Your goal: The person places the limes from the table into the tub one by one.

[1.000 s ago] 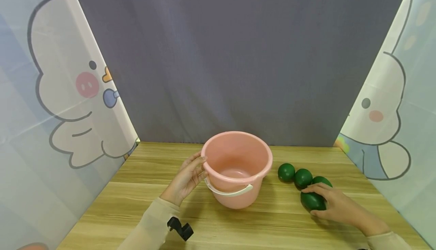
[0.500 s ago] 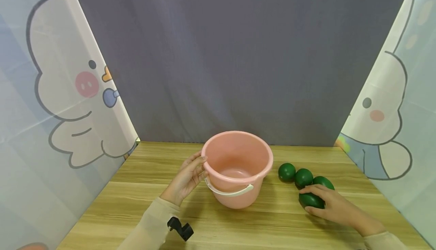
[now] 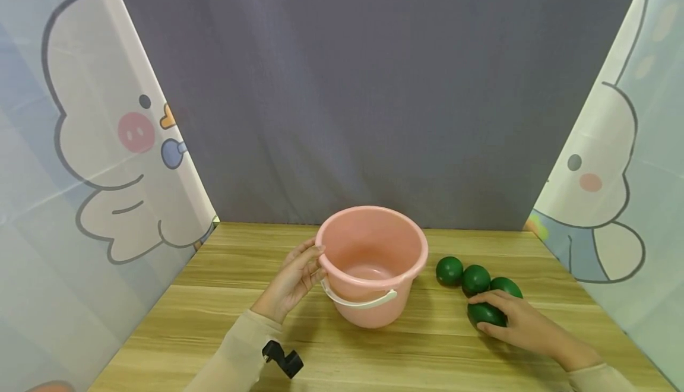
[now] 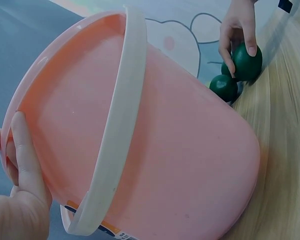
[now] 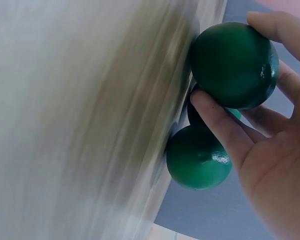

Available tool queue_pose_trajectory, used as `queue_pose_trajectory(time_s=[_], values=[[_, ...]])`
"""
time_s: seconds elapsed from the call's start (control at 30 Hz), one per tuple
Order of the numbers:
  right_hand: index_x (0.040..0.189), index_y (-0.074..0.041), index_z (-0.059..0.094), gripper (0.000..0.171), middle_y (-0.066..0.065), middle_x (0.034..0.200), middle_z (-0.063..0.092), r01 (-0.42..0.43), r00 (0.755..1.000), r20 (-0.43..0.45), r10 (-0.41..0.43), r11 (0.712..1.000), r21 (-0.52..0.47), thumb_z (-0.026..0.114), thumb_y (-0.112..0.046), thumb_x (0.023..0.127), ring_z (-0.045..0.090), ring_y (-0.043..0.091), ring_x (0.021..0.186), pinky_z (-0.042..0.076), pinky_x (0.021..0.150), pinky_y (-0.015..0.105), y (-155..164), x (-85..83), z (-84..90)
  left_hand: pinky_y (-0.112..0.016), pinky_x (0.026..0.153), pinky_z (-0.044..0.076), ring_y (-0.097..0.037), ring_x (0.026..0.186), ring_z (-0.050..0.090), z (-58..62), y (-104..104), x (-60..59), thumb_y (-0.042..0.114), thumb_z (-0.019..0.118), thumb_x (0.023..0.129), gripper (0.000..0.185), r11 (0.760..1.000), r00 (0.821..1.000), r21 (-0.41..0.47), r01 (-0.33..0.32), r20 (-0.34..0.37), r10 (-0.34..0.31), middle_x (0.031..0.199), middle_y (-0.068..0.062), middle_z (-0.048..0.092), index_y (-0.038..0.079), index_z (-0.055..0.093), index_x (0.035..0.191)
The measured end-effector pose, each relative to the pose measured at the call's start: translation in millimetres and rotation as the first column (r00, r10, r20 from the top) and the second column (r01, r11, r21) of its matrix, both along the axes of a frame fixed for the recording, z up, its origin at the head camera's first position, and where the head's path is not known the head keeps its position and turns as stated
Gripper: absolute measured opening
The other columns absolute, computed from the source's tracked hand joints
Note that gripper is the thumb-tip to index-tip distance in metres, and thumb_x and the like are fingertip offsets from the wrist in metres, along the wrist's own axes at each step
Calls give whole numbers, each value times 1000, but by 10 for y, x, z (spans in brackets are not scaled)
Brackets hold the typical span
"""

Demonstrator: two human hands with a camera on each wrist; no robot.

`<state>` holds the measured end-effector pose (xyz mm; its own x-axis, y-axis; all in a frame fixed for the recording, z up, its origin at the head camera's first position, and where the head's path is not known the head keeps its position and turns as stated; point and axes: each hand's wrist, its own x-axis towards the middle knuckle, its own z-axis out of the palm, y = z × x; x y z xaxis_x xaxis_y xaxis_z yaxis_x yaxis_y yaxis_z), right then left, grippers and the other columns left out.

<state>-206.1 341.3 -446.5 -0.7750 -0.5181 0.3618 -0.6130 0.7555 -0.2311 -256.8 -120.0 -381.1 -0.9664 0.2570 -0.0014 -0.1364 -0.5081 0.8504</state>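
Fruit point(image 3: 486, 316), four o'clock from the bucket point(image 3: 369, 316), looks firm, slick, probably light; my right hand point(image 3: 521, 324) pinches it, best held round its middle. My left hand point(image 3: 291, 285) pinches the bucket at nine o'clock.

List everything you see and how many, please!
Bucket: 1, pink, on table
Handle: 1, white, bucket's near side
Label: 1, orange and black, on bucket, partly hidden
Roundish things: 4, dark green, right of bucket
Table: 1, wood-toned, underneath
Curtain: 1, grey, behind
Cartoon sheets: 2, pale blue and white, both sides
Black gadgets: 2, black, one near each wrist
Sleeves: 2, cream, on both arms
Left hand: 1, bare, fingers at bucket's rim
Right hand: 1, bare, fingers around nearest roundish thing
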Motion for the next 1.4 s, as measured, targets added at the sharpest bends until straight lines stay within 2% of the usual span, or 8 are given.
queue_pose_trajectory(time_s=[0.57, 0.73, 1.03, 1.4], values=[[125, -21, 66, 43, 5, 118, 61, 11, 998, 55, -8, 999, -52, 80, -34, 86, 63, 24, 100, 56, 65, 29, -12, 32, 69, -15, 67, 58, -9, 79, 60, 2, -5, -3, 9, 59, 98, 49, 1000, 1000, 2, 14, -21, -14, 112, -8, 56, 2, 38, 142], [124, -21, 66, 44, 6, 117, 61, 14, 999, 32, -12, 999, -53, 82, -33, 85, 63, 22, 99, 55, 65, 27, -13, 35, 82, -16, 67, 58, -9, 78, 60, -4, -5, 3, 9, 59, 98, 48, 1000, 1000, -1, 10, -20, -10, 111, -8, 57, 2, 38, 141], [123, -20, 67, 49, 4, 116, 62, -11, 998, -62, 7, 997, -74, 87, -27, 79, 61, 15, 99, 54, 64, 25, -20, 22, 107, -15, 66, 58, -9, 78, 61, -5, -1, 4, 8, 58, 99, 46, 1000, 1000, 4, 6, -19, -6, 109, -8, 58, 2, 39, 140], [123, -22, 67, 48, 3, 114, 63, 15, 999, -49, -19, 996, -93, 87, -28, 80, 62, 12, 94, 53, 60, 23, -59, 36, 150, -16, 66, 58, -9, 78, 61, -13, -6, 2, 9, 58, 99, 43, 1000, 1000, 11, 18, -18, -18, 108, -8, 57, 3, 40, 138]])
